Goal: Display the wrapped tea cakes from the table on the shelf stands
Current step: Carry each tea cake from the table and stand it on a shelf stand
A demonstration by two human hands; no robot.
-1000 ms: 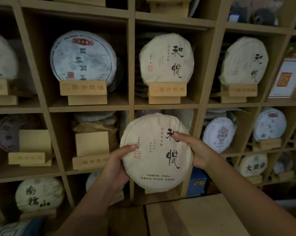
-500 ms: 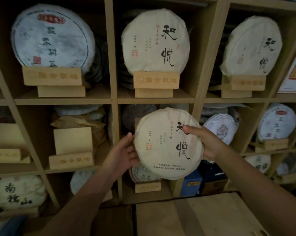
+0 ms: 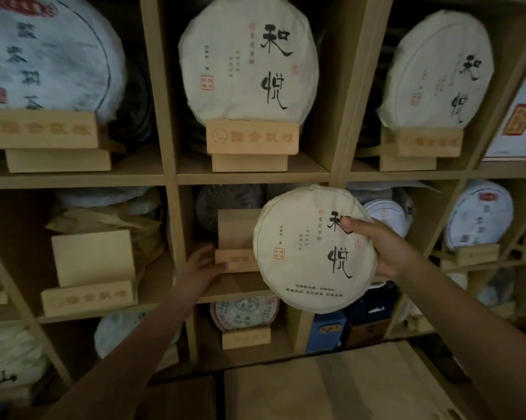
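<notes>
Your right hand [image 3: 389,253] grips the wrapped tea cake [image 3: 311,250] by its right edge, thumb across the face, holding it upright at centre frame, partly covering the empty wooden stand [image 3: 234,241]. Your left hand [image 3: 201,268], fingers extended, touches that stand's left end, holding nothing

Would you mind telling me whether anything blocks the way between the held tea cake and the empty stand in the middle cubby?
Only the left hand, resting on the empty stand's front lip. The right hand holds the tea cake just in front; nothing else visibly intervenes.
</notes>
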